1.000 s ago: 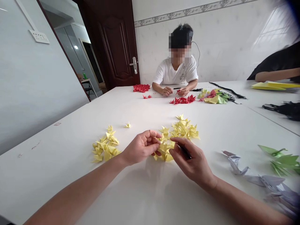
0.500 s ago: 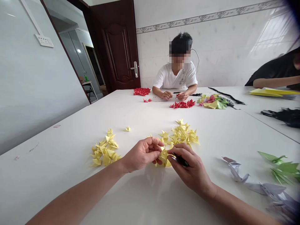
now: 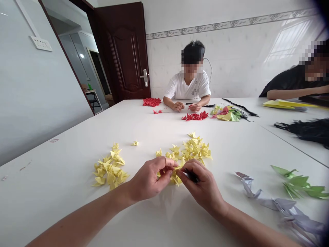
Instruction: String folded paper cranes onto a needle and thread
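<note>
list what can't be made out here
In the head view:
What the dark object is: mostly covered by the right hand
Whether the left hand holds anything: hidden by its own curl
Count of lavender folded papers: blurred
Person in black: cut off by right edge

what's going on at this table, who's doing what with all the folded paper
A person's left hand and right hand come together at folded yellow paper pieces; the fingertips partly hide what they pinch. The right hand also holds a dark object, too covered to identify. A separate yellow pile lies left of the hands. Across the table, a co-worker in white handles folded red paper, with a red pile in front.
</note>
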Available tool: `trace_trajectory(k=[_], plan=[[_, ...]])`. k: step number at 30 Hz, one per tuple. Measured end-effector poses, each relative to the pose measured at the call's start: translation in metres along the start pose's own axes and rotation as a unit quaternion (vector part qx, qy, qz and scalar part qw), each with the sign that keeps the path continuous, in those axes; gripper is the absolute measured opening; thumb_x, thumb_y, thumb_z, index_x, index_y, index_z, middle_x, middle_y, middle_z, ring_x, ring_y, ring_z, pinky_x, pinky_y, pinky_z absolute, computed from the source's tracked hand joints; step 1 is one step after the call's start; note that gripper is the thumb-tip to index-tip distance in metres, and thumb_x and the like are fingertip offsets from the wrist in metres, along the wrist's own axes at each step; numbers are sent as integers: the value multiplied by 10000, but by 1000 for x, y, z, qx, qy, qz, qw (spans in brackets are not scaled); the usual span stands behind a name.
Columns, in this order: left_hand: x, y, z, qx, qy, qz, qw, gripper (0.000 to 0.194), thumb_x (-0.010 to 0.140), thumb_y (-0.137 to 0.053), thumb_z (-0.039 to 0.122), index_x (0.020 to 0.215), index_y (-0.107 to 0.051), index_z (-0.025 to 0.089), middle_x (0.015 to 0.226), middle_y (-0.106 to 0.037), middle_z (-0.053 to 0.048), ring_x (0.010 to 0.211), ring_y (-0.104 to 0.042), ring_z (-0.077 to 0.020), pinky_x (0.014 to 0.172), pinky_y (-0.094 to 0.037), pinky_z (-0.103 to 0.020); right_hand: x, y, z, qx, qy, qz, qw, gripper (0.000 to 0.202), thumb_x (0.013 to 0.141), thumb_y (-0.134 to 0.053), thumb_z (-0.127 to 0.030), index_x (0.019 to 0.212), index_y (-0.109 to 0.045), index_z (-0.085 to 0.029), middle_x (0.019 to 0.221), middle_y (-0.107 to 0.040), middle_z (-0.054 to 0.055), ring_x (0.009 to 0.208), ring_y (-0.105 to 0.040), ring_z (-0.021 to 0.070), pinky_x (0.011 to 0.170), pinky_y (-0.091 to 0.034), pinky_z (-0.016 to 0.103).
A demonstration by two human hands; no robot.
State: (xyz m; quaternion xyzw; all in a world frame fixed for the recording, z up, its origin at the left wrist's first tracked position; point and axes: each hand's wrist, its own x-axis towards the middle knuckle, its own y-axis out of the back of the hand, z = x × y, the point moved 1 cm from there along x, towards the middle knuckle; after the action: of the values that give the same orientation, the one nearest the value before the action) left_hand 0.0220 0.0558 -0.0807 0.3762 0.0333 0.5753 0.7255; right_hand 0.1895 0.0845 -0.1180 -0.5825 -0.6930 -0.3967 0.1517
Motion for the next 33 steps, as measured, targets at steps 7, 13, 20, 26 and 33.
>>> trace_trajectory(k=[7, 13, 20, 26, 33], plan=[[0, 2, -3, 63, -99, 3, 993, 227, 814, -452, 92, 1001, -559, 167, 941, -657, -83, 848, -627, -148, 744, -518, -266, -2, -3, 5, 50, -35, -31, 998, 40, 825, -545, -198, 794, -521, -209, 687, -519, -9, 590, -485, 119, 526, -415, 237], [-1, 0, 0, 79, -124, 6, 989, 202, 826, -443, 121, 982, -558, 180, 897, -662, -78, 827, -606, -158, 712, -517, -273, -4, -1, 7, 33, 3, -54, 998, 72, 852, -533, -213, 780, -543, -216, 707, -552, 10, 612, -519, 131, 539, -433, 243], [17, 51, -37, 228, 16, 149, 962, 276, 810, -468, 137, 1064, -572, 168, 1062, -575, -110, 957, -571, -191, 796, -506, -316, -1, 5, 21, -36, -92, 72, 992, 159, 823, -565, -355, 746, -571, -217, 656, -558, 6, 556, -497, 136, 507, -409, 254], [18, 100, -86, 357, 241, 70, 900, 410, 808, -432, 181, 1205, -536, 158, 1239, -555, -115, 1188, -472, -251, 1013, -357, -368, 6, 9, 37, -58, -175, 78, 980, 261, 792, -564, -459, 772, -620, -204, 677, -616, 24, 582, -542, 157, 543, -435, 270], [12, 94, -97, 346, 299, -27, 889, 469, 791, -449, 325, 1254, -489, 259, 1327, -511, -76, 1226, -443, -268, 959, -374, -361, 10, 11, 44, -30, -249, 77, 965, 335, 777, -564, -508, 790, -617, -178, 652, -579, 9, 576, -500, 136, 524, -404, 245]])
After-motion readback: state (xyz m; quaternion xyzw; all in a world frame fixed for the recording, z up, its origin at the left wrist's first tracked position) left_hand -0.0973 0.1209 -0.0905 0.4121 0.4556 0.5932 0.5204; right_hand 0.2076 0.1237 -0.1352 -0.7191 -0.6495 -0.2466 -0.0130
